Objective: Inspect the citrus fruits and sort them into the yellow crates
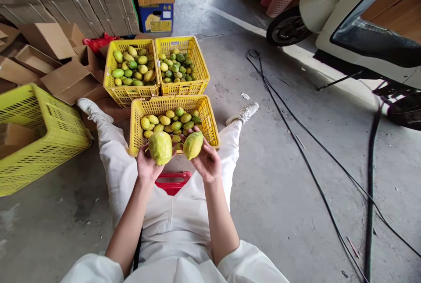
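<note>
My left hand [148, 165] holds a large, bumpy yellow-green lemon [160, 148], its fingers curled under and around the fruit. In my right hand [209, 160] rests a smaller, greener lemon [193, 145] with a pointed end, gripped between thumb and fingers. Both fruits are raised side by side over the near rim of a yellow plastic crate [210, 118] between my legs. Inside that crate lie several yellow and green lemons [165, 120]. Behind it, two more yellow crates, one at left [113, 61] and one at right [200, 61], contain lemons in mixed green and yellow.
A tall yellow-green crate [62, 129] with cardboard inside stands at left, beside loose cardboard boxes [66, 79]. Part of a red stool [173, 182] shows beneath me. Black cables [296, 129] cross the floor at right, near a parked scooter [345, 24].
</note>
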